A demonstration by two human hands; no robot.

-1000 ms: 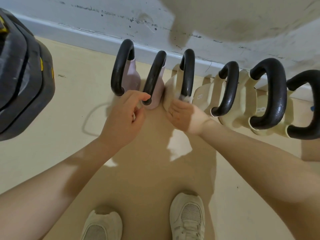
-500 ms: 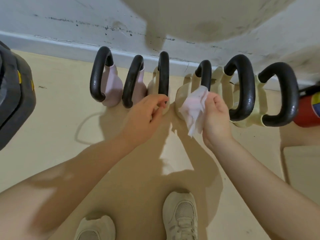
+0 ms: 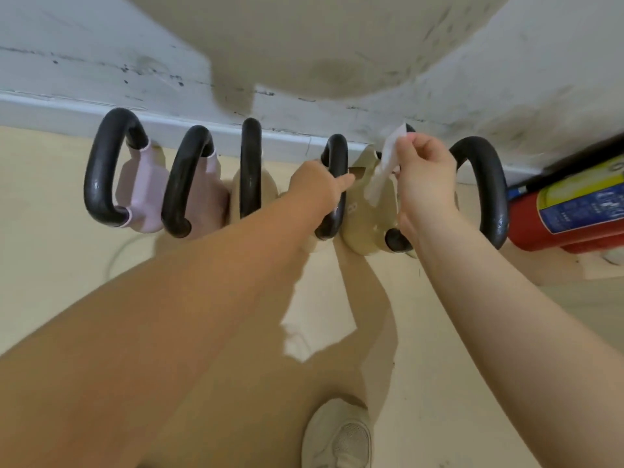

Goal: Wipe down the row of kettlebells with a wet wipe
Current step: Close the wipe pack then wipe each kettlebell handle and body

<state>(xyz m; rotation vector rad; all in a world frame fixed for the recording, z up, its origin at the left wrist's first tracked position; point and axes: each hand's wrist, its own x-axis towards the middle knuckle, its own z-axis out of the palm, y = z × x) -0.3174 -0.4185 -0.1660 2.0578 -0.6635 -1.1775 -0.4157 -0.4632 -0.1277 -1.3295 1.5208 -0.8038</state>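
Note:
Several kettlebells stand in a row along the wall, all with black handles. The two on the left have pink bodies (image 3: pixel 141 194); the others are beige (image 3: pixel 363 211). My left hand (image 3: pixel 315 190) lies over the fourth kettlebell's handle (image 3: pixel 336 153), fingers wrapped on it and one fingertip poking past to the right. My right hand (image 3: pixel 427 184) pinches a white wet wipe (image 3: pixel 385 163) against the fifth kettlebell; only that handle's lower end (image 3: pixel 396 239) shows below my wrist. The sixth handle (image 3: pixel 486 190) stands free at the right.
A red fire extinguisher (image 3: pixel 567 217) lies on the floor right of the last kettlebell. A grey skirting board (image 3: pixel 50 109) runs behind the row. My pale shoe (image 3: pixel 337 437) is on the beige floor below the hands.
Both hands moved right along the row. My left hand went from the third handle to the fourth. My right hand carried the wipe from the fourth kettlebell to the fifth.

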